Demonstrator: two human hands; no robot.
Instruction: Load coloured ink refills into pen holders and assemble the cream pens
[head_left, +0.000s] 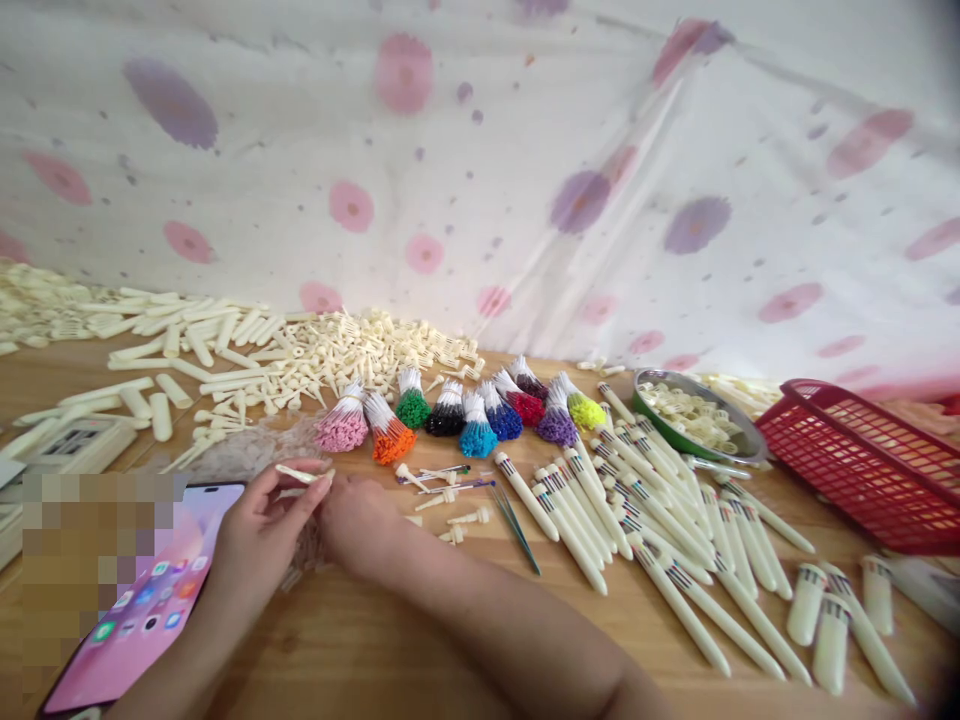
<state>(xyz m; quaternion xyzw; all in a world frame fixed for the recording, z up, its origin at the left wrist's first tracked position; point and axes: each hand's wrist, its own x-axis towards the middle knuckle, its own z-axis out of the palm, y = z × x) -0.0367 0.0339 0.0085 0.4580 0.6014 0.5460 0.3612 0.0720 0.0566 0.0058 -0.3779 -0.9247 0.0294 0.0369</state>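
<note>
My left hand [271,515] is closed, pinching a small cream plastic pen part [298,474] between thumb and fingers. Right beside it, my right hand [352,525] reaches across to a heap of small translucent pieces [259,445]; its fingers are hidden behind the back of the hand. Several pointed cream parts [471,516] and thin coloured refills [469,486] lie to the right of my hands. A pair of tweezers [517,530] rests beyond them. Behind stand bundles of coloured refills, such as a pink bundle [343,420] and an orange bundle [390,430].
Assembled multicolour pens [660,500] cover the right side. A metal bowl [641,400] of cream parts and a red basket [862,470] stand behind them. A phone [169,580] lies at the left. Cream pen barrels [180,330] and small parts [352,345] are piled at the back.
</note>
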